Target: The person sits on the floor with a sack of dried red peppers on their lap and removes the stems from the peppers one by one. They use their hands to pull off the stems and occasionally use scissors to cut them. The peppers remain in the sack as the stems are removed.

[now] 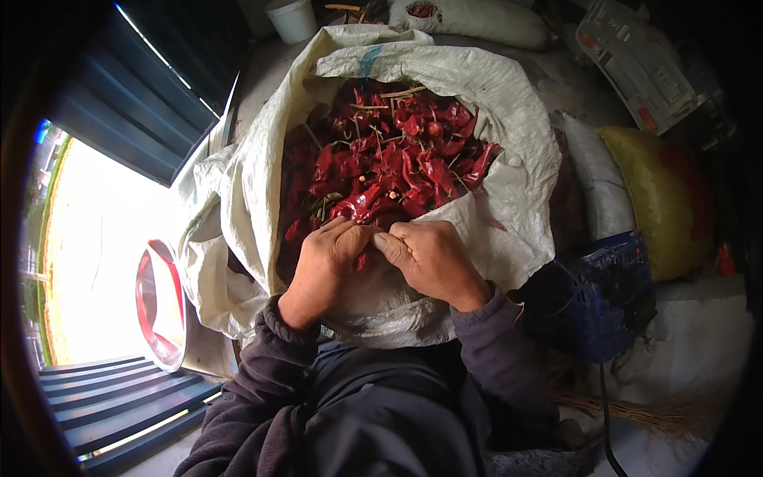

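A large white woven sack (520, 139) stands open in front of me, its rim rolled outward. Dried red peppers (389, 159) fill it, with pale stems among them. Over the sack's near side my two hands meet, thumbs and fingertips pressed together. My left hand (330, 253) is closed, and so is my right hand (435, 254). Between and just beyond their fingertips shows a dried red pepper (387, 213), mostly hidden by the fingers. A small red piece (363, 261) peeks out below my left hand.
A blue plastic crate (608, 294) is at the right, beside a yellow sack (656, 199). A grey plastic crate (636, 71) and a full white sack (477, 22) lie farther back. At the left stands a red-rimmed round container (151, 306). A white bucket (292, 20) is at the back.
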Tool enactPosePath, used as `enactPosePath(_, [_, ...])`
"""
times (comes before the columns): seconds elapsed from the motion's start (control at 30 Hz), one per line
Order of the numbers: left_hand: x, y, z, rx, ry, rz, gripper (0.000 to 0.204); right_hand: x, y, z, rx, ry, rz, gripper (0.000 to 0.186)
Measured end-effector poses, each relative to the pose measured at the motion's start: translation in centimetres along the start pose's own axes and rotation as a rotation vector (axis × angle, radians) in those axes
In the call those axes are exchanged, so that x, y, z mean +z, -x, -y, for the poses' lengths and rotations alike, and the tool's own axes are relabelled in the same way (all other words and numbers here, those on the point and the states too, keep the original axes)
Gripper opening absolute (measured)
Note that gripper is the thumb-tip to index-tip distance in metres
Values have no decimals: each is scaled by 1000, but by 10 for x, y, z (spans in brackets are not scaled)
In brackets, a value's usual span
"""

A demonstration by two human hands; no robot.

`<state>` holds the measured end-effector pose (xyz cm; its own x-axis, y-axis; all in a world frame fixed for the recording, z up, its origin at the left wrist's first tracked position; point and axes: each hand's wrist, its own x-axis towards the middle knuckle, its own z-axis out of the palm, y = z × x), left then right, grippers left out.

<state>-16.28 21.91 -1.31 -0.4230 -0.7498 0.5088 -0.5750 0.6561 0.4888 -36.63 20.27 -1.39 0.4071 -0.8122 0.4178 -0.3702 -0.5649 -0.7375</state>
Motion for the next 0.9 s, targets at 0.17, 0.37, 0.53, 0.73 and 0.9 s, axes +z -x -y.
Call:
enactPosePath(0.17, [3,0,-6,-207,298,16,30,8,6,-9,226,-404,17,42])
enactPosePath(0.37, [15,10,-4,-494,694,-105,19,34,11,-4,519,-1113,-64,43])
enactPosePath(0.53, [23,16,0,-586,900,-200,17,42,8,6,618,-1376,-133,43])
enactPosePath(0.73, [29,21,8,-527,785,-186,17,31,4,-13,361,-457,-68,49])
enactPosePath(0.9, [26,14,10,-314,515,-50,23,20,11,-15,229,-300,-46,44])
